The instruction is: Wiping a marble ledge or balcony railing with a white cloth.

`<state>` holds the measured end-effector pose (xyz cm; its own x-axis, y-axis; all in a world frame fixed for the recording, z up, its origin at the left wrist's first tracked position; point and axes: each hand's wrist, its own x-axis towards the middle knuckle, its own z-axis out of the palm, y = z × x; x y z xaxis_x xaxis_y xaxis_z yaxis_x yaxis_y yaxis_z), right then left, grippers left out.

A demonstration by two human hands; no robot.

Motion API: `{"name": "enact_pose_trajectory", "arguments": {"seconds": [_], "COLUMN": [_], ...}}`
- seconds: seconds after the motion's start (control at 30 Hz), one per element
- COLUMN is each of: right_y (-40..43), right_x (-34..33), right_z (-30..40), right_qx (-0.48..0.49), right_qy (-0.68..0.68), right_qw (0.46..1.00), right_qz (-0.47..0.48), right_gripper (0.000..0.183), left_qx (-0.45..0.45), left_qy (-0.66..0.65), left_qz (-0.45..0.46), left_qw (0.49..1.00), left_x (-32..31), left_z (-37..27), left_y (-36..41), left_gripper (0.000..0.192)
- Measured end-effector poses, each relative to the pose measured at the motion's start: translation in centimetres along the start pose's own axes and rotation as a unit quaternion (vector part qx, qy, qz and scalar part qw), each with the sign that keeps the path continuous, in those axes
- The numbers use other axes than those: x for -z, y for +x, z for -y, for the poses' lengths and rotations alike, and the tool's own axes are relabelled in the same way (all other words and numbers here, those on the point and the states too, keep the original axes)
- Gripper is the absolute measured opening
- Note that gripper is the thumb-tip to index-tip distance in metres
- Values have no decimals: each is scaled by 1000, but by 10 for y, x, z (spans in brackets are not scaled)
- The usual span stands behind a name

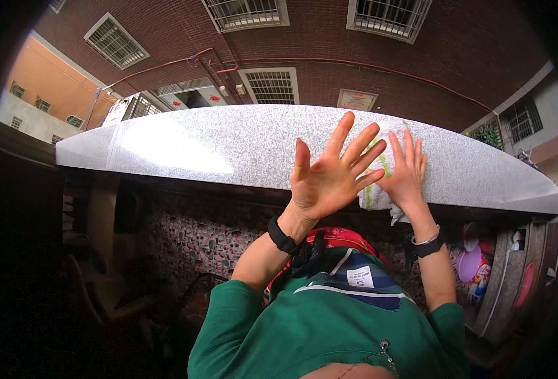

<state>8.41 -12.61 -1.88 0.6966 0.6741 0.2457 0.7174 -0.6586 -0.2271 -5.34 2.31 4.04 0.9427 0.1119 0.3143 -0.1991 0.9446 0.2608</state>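
Note:
My left hand (331, 175) is raised in front of the speckled stone ledge (260, 142), palm showing and fingers spread, holding nothing. Beside it, my right hand (406, 173) lies with its back up and fingers extended on a white towel with green marks (377, 196). The towel rests on the ledge, and part of it hangs over the near edge. My left hand hides some of the towel. Dark bands are around both wrists, with a metal bangle also on the right one.
Beyond the ledge stands a brick building with barred windows (268, 86) and red pipes. A purple basin (468, 266) and colourful packets are low at the right. Pebble-patterned flooring (203, 246) shows below the ledge, with dark furniture at the left.

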Motion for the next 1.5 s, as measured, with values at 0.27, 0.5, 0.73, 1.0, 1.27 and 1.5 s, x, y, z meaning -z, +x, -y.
{"name": "enact_pose_trajectory", "arguments": {"seconds": [0.27, 0.5, 0.73, 1.0, 1.27, 1.5], "right_y": [9, 7, -6, -6, 7, -6], "right_x": [4, 2, -5, -9, 0, 29], "right_z": [-23, -21, 34, 72, -2, -116], "right_qx": [-63, -21, 81, 192, 81, -107], "right_qy": [14, 36, 79, 176, 113, 10], "right_qw": [998, 999, 993, 965, 990, 994], "right_qz": [16, -5, 16, -1, 30, -17], "right_gripper": [92, 85, 74, 60, 65, 70], "left_qx": [5, -46, -55, -52, -51, -54], "left_qy": [-46, 65, 63, 86, 94, 104], "left_qz": [10, 15, 11, 6, 3, -67], "left_qw": [999, 997, 996, 995, 994, 991], "left_x": [2, 13, 7, 5, 17, 28], "left_z": [2, 5, 7, 6, 3, 2], "left_y": [-2, -2, -4, -5, -3, -8], "left_gripper": [92, 33, 29, 27, 28, 30]}}
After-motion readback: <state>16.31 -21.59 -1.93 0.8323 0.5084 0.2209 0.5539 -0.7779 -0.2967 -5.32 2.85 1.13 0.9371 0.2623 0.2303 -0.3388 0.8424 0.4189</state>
